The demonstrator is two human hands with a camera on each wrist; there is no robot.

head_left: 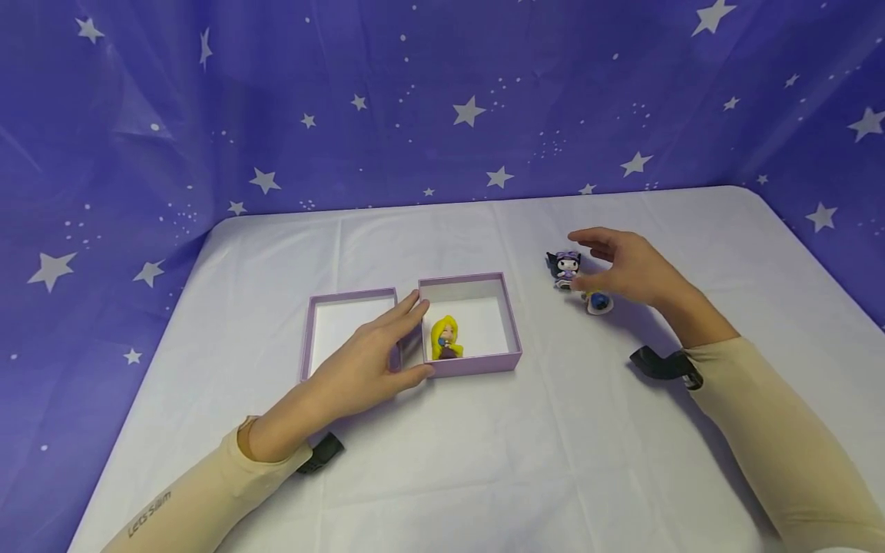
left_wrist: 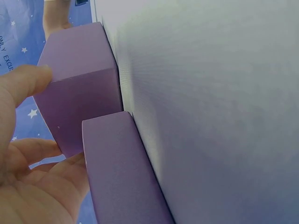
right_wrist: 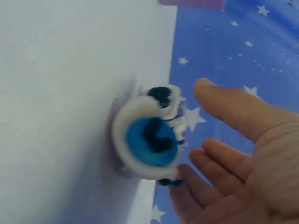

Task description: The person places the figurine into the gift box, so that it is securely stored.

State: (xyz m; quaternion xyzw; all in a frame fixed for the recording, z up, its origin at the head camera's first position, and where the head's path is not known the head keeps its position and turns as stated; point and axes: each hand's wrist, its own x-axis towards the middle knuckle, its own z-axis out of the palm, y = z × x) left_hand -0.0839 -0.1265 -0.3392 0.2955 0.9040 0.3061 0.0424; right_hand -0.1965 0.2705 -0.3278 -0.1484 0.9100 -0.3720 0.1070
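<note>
left hand (head_left: 361, 362) grips box (head_left: 477, 366) corner; right hand (head_left: 622, 265), thumb and fingers apart, near blue figure (head_left: 598, 302) on cloth (head_left: 553, 461). figure likely light, stiff, smooth; best pinched by its sides.

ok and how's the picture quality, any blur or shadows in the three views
Head view: fairly crisp, soft shadow beside the right sleeve; left wrist view: held purple box has clear edges, white tablecloth hazy and dimmer toward the bottom; right wrist view: blue-and-white figurine blurred, dark shadow beside it.
</note>
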